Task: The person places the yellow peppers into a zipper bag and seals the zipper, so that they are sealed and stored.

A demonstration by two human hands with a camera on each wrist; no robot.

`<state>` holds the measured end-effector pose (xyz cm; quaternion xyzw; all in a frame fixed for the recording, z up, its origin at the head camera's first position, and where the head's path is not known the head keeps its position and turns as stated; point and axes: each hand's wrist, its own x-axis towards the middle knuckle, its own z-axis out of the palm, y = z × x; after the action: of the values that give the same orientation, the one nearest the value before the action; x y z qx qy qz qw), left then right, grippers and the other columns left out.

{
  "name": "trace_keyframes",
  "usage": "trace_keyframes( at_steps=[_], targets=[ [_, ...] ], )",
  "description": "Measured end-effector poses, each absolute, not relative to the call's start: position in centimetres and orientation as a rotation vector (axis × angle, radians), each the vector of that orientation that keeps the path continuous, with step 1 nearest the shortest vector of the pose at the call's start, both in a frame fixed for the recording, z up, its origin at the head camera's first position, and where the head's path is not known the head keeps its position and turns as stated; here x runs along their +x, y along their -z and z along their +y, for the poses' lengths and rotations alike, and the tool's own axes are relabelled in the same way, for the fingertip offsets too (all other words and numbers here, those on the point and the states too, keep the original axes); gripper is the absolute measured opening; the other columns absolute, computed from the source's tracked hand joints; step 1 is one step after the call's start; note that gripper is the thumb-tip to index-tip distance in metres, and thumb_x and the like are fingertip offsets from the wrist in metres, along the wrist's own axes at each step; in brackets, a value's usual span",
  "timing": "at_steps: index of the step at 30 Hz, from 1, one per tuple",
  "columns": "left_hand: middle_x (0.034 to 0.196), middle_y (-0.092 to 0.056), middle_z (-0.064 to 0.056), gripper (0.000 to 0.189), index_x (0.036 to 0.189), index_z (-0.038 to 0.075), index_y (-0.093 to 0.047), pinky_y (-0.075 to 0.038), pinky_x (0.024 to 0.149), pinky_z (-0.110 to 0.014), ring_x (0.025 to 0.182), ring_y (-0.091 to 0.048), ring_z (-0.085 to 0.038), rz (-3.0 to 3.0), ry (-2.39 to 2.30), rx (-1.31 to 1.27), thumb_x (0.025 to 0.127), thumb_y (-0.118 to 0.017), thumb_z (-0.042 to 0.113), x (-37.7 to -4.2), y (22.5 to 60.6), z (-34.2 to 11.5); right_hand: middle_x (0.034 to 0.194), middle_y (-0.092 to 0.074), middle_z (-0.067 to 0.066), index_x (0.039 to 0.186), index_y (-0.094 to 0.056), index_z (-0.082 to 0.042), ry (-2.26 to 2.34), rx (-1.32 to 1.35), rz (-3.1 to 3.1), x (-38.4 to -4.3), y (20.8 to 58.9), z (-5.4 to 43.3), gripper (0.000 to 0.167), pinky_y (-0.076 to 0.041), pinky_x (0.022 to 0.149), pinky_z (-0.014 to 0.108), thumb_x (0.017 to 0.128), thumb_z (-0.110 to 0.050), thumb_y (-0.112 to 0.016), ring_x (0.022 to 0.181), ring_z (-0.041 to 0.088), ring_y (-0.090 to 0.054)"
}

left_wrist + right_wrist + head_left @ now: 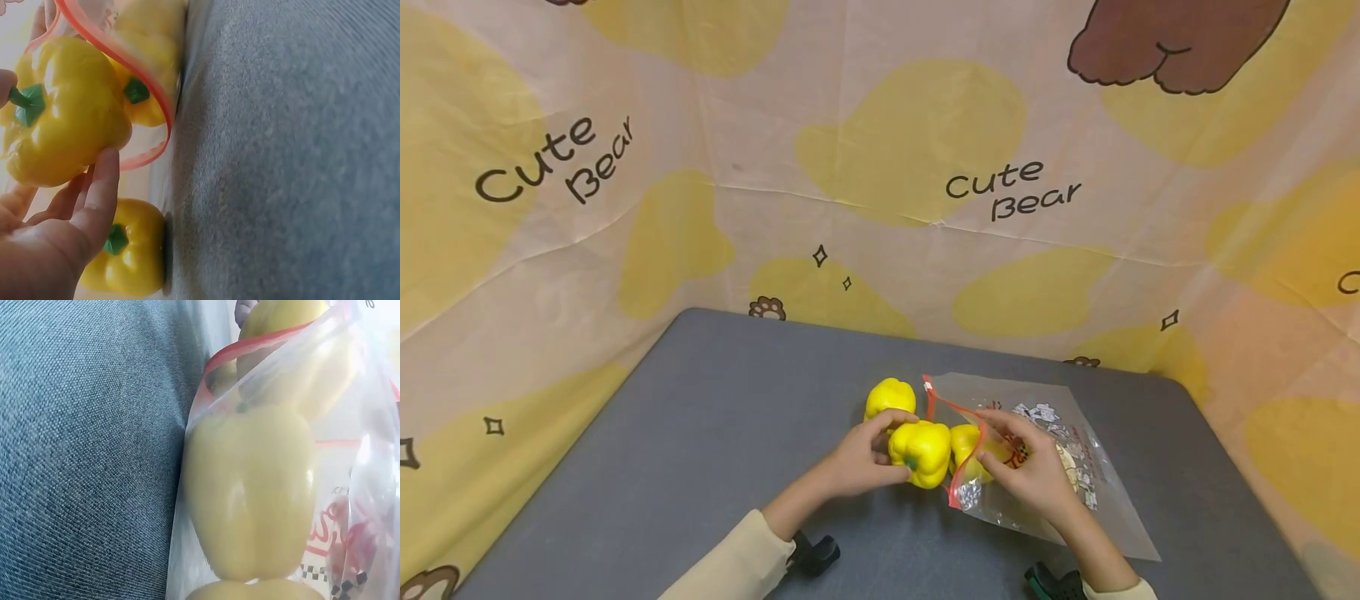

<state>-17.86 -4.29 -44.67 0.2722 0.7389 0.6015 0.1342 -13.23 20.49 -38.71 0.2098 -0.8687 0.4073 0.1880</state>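
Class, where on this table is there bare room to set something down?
The widest free patch of the table lies between its left edge and the left grip. Narrower strips separate the clear bag from the far and right edges. It is crowded at the bag's red-rimmed mouth, where the right grip and yellow peppers gather.

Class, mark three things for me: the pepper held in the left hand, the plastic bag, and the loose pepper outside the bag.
Held pepper (pixel 927 450): head view, middle of its yellow skin.
Plastic bag (pixel 1037 412): head view, its printed wall.
Loose pepper (pixel 136 259): left wrist view, its stem end.
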Motion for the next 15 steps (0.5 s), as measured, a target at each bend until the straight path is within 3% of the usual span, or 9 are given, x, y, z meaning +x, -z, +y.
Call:
trace_keyframes(
  at_steps=[10, 15],
  targets=[
    [0.128, -0.057, -0.008, 0.061, 0.133, 0.014, -0.051, -0.056, 0.076, -0.026, 0.099, -0.056, -0.017, 2.255, -1.718, 0.788, 0.079, -0.077, 0.018, -17.7, 44.7, -3.5, 0.1, -0.069, 0.009, 0.117, -0.066, -0.007, -1.15, 0.594, -2.438, -14.2, 40.5, 21.5, 0.052, -0.045, 0.063, 0.027, 0.068, 0.007, -0.079, 0.079, 0.019, -0.054],
    [0.126, -0.051, -0.005, 0.061, 0.131, 0.019, -0.055, -0.052, 0.076, -0.026, 0.103, -0.05, -0.017, 2.423, -1.651, 0.784, 0.075, -0.079, 0.028, -17.4, 44.4, -3.0, 0.101, -0.069, 0.011, 0.115, -0.066, -0.004, -1.151, 0.595, -2.443, -13.7, 39.5, 21.0, 0.05, -0.046, 0.065, 0.028, 0.068, 0.009, -0.078, 0.08, 0.02, -0.055]
  ],
)
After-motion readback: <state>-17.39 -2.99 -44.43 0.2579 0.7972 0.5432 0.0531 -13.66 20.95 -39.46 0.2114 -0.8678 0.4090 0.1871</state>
